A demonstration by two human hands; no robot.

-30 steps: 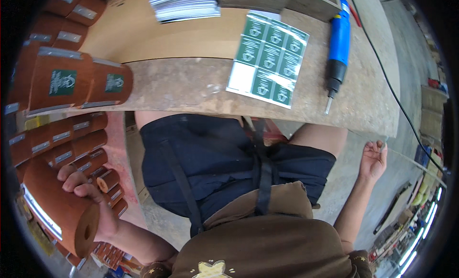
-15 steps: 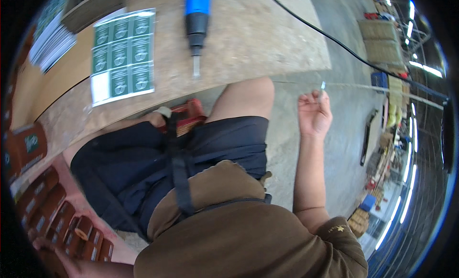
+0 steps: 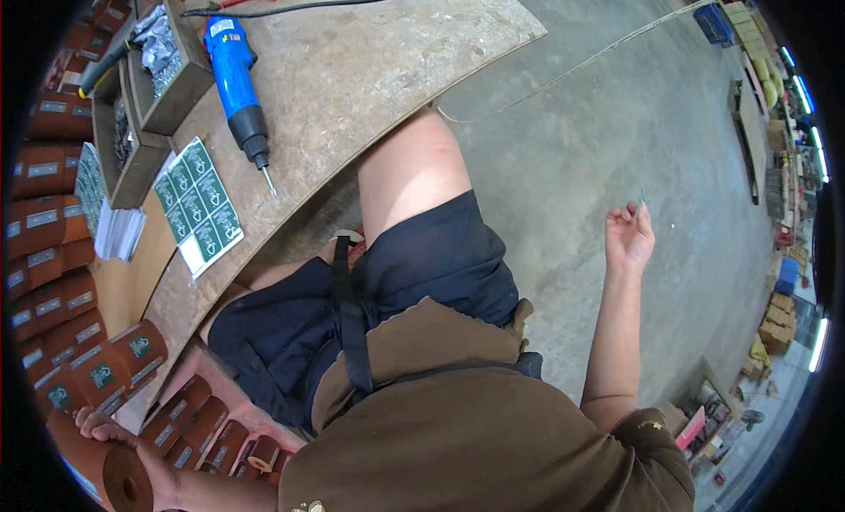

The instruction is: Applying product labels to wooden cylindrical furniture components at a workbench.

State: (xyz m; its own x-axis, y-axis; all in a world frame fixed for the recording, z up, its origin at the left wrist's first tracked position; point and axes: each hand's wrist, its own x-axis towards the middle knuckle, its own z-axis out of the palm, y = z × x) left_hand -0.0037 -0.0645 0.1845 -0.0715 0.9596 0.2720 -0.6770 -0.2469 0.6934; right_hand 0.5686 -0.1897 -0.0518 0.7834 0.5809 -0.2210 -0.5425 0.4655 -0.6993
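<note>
At the lower left, my left hand is wrapped round a brown cylinder with a round hole in its end. Away to the right, over the floor, my right hand is raised with thumb and fingers pinched. A thin, pale greenish sliver sticks up from the fingertips, too small to name. On the wooden tabletop lies a sheet of green-and-white labels. Near my left hand, brown cylinders carry green labels on their sides.
A blue electric screwdriver with a black cable lies on the table. Beside it stand wooden boxes of small metal parts. Stacked brown cylinders line the left, with more in a pink crate. A thin cord crosses the floor.
The view has turned, bringing more of the left-hand stacks into sight. My left hand, blurred over the brown cylinders before, now holds one. My right hand keeps its pinch, out to the side.
</note>
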